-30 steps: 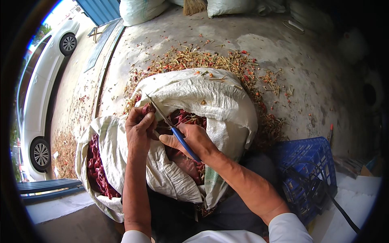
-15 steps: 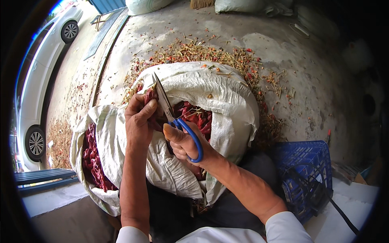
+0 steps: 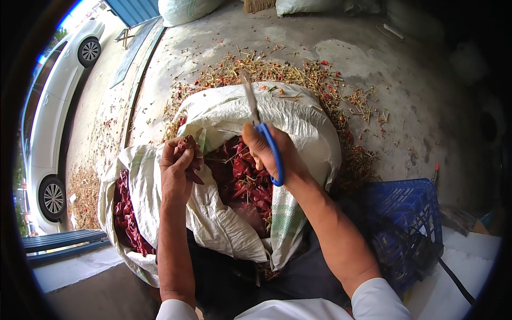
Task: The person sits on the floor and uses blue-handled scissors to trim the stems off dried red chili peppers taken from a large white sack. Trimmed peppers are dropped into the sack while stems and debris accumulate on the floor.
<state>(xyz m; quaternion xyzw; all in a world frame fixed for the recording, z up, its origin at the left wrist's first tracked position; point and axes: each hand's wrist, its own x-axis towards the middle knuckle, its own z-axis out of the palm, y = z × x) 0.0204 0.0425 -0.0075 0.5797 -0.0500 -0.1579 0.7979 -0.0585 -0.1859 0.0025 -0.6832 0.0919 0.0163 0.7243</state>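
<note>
My left hand (image 3: 177, 162) is closed on a dried red chili (image 3: 193, 173), its tip poking out below the fingers. My right hand (image 3: 274, 152) grips blue-handled scissors (image 3: 276, 154), whose blades point away from me and are smeared by motion; they look closed together. Between and below my hands, a white woven sack (image 3: 298, 125) with a rolled rim holds dark red dried chilies (image 3: 245, 181) with some stalks among them. To the left, a second white sack (image 3: 141, 186) shows more dried chilies (image 3: 127, 218) in its opening.
Cut stalks and red bits (image 3: 245, 66) litter the concrete floor around the sack. A blue plastic crate (image 3: 408, 205) with a black cable stands at my right. Full white sacks (image 3: 186, 9) and a broom (image 3: 258, 5) are at the back. A white car (image 3: 58, 101) is parked far left.
My right hand has swung the scissors right and away from the left hand, uncovering more of the sack's chilies. The left hand has dropped slightly, still holding a chili.
</note>
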